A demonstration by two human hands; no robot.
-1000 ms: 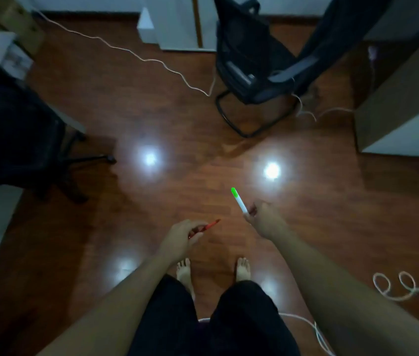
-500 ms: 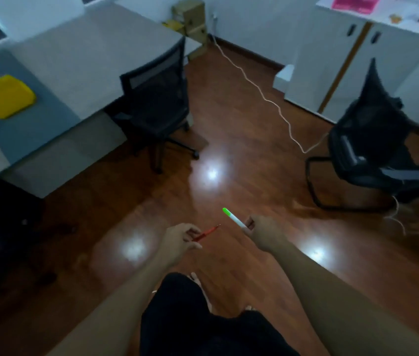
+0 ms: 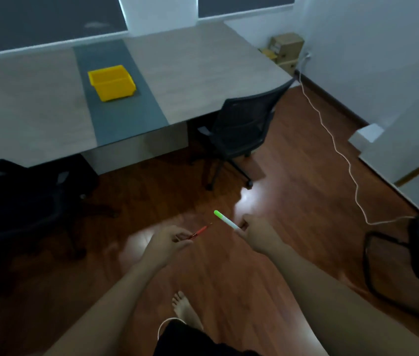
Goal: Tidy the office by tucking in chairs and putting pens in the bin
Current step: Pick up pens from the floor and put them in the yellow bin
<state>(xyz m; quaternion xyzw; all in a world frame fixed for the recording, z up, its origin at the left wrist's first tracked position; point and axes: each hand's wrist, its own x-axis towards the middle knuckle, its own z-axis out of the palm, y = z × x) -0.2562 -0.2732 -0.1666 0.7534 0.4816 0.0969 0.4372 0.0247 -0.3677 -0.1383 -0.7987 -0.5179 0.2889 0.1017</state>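
1. A chair (image 3: 242,129) is standing at the bench (image 3: 203,80) ahead of both grips; a cord (image 3: 342,155) is trailing off right.
2. The left grip (image 3: 167,242) is pinching a red pen (image 3: 200,231); the right grip (image 3: 257,235) is closing around a white, green-tipped pen (image 3: 225,220).
3. The yellow bin (image 3: 112,82) is sitting on the bench, well beyond both grips.
4. No writing is showing legibly.

Dim room: glossy wooden floor (image 3: 267,265), white walls (image 3: 383,47), dark windows (image 3: 36,19).
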